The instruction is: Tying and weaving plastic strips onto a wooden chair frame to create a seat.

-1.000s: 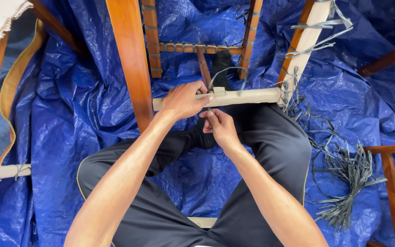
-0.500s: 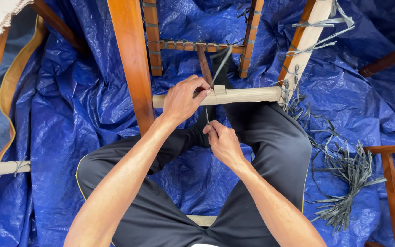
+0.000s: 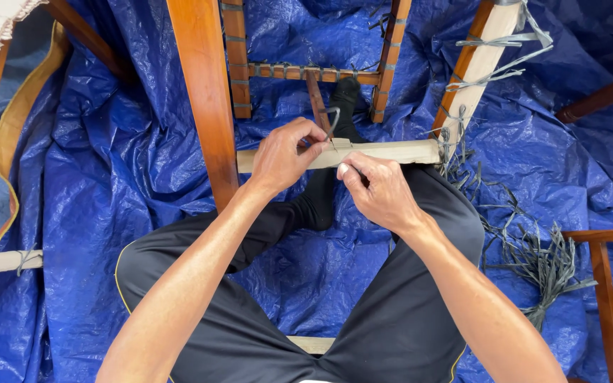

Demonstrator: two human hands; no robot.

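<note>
A: Pinching a thin grey flat strip (image 3: 332, 122) between thumb and fingertips, the left hand (image 3: 284, 154) rested on the pale unvarnished wooden rail (image 3: 384, 152), right?

B: Yes. Its fingers were closed on the strip, which looped up just above the rail and came back down to it. The rail lay crosswise over the person's lap, between the reddish-brown varnished wooden frame post (image 3: 203, 92) and the pale slanted frame leg (image 3: 478, 67) wrapped with more grey strips.

A: And the right hand (image 3: 381, 191)?

B: It sat just below the rail, fingers curled in, thumb tip touching the rail's lower edge. Whether it gripped an end of the strip, I could not tell.

A: What lay about them?

B: A crumpled blue plastic tarpaulin (image 3: 108, 177) covered the floor. A loose bundle of grey strips (image 3: 540, 266) lay on it to the person's right, well apart from both hands. The person sat cross-legged in black trousers (image 3: 406, 319).
</note>
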